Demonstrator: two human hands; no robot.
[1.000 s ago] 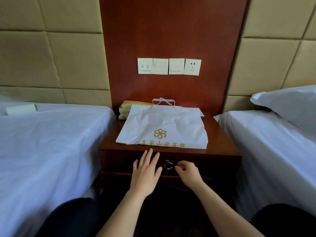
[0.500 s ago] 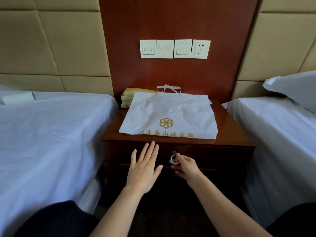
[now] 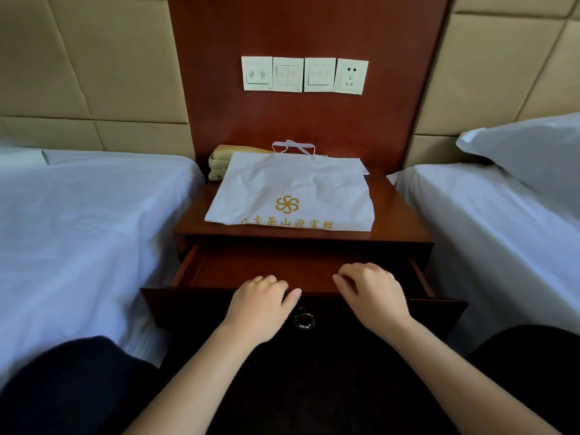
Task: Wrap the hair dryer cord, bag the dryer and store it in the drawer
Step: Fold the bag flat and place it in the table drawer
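Left bed (image 3: 94, 221) and right bed (image 3: 489, 233) flanking your hands. Nightstand (image 3: 400, 215) standing just beyond your hands. Drawer (image 3: 266, 271) sitting open under your fingers. White bag (image 3: 292, 189) lying on nightstand top, beyond both hands, apart from them. Your left hand (image 3: 260, 304) curling fingers over drawer's front edge, gripping it. Your right hand (image 3: 372, 293) hanging curled over same edge, beside left; can't tell whether it's grasping anything. Ring pull (image 3: 303, 320) hanging just below, between your hands.

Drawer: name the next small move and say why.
Probably move the left hand and right hand away from the drawer front and reach for the white bag: the drawer stands pulled open, and the bag lies on the nightstand top.
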